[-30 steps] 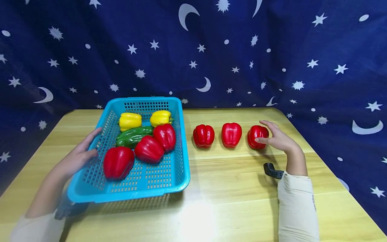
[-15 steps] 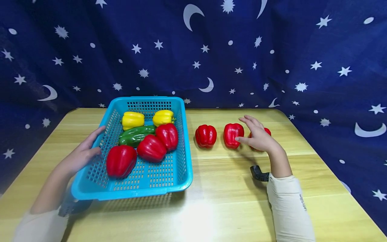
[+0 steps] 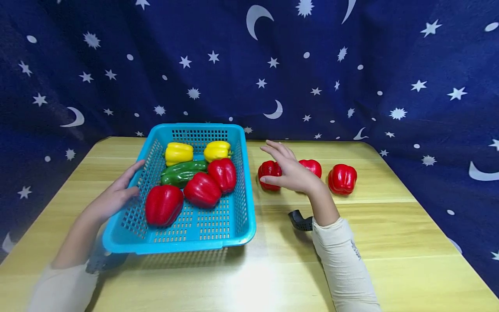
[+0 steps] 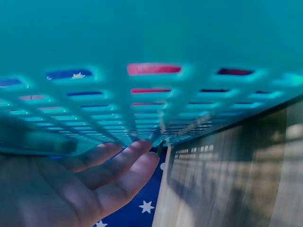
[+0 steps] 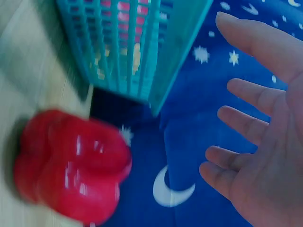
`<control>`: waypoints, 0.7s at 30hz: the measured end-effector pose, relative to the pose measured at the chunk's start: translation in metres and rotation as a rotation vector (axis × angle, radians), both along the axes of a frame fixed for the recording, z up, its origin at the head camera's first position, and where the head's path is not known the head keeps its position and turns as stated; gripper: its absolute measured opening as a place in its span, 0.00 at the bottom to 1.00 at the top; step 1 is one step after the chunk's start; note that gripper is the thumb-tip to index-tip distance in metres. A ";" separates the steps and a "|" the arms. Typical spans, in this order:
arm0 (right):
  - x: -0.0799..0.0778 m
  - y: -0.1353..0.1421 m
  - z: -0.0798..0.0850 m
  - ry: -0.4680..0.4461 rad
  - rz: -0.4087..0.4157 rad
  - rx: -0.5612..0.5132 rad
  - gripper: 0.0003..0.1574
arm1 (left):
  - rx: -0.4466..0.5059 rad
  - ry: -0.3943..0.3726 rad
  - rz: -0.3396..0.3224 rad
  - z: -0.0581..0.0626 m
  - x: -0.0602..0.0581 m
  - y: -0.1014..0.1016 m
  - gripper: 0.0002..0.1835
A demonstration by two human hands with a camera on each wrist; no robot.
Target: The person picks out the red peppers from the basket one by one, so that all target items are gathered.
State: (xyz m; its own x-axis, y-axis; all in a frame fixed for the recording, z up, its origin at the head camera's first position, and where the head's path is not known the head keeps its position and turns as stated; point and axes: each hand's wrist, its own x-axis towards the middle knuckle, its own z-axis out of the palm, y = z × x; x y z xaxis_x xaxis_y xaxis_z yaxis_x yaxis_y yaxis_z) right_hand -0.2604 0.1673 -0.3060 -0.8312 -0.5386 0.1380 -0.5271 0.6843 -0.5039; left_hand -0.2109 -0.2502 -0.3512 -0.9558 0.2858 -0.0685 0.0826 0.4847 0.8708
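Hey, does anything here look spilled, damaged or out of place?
Nothing stands out. Three red peppers sit in a row beside the blue basket, more peppers lie inside it, and no spill or damage shows. The right hand partly hides two of the row.

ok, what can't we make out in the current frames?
Head: much of the middle red pepper outside the basket, behind the right hand.
Head: print on the right sleeve, too small to read.
Left wrist: which peppers the red patches belong to; the basket masks the rest.
Right wrist: part of the basket, cut by the top edge.
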 end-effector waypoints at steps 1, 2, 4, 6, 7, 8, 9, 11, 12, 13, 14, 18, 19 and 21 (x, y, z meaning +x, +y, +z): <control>-0.001 -0.006 0.000 0.008 0.022 -0.002 0.48 | 0.007 0.002 0.001 0.000 0.000 0.000 0.42; -0.002 -0.012 0.001 0.015 0.042 -0.005 0.48 | 0.009 0.005 0.001 0.000 0.000 0.000 0.42; -0.004 -0.023 0.001 0.032 0.083 -0.005 0.49 | 0.023 0.008 0.001 0.001 0.001 0.001 0.42; -0.005 -0.032 0.001 0.041 0.121 -0.005 0.49 | 0.035 0.013 -0.001 0.001 0.001 0.001 0.42; -0.005 -0.036 0.001 0.043 0.135 -0.002 0.49 | 0.038 0.015 0.000 0.002 0.001 0.002 0.42; -0.006 -0.040 0.001 0.039 0.144 -0.002 0.49 | 0.039 0.014 0.000 0.002 0.001 0.002 0.41; -0.006 -0.043 0.001 0.037 0.156 -0.001 0.49 | 0.041 0.012 0.001 0.002 0.001 0.002 0.41; -0.007 -0.052 0.000 0.032 0.184 0.007 0.50 | 0.046 0.008 0.004 0.001 0.000 0.002 0.42; -0.007 -0.056 0.000 0.030 0.195 0.012 0.50 | 0.046 0.006 0.006 0.001 0.000 0.002 0.42; -0.007 -0.060 0.000 0.029 0.207 0.018 0.50 | 0.049 0.004 0.008 0.000 0.000 0.002 0.42; -0.007 -0.064 -0.001 0.025 0.214 0.023 0.50 | 0.047 0.003 0.011 0.000 0.000 0.002 0.42; -0.008 -0.080 -0.004 0.014 0.244 0.058 0.51 | 0.044 -0.008 0.024 0.001 -0.001 0.002 0.43; -0.008 -0.083 -0.004 0.009 0.249 0.068 0.51 | 0.041 -0.013 0.027 0.001 -0.001 0.002 0.43; -0.008 -0.090 -0.006 0.004 0.263 0.092 0.52 | 0.035 -0.014 0.030 0.002 -0.001 0.002 0.43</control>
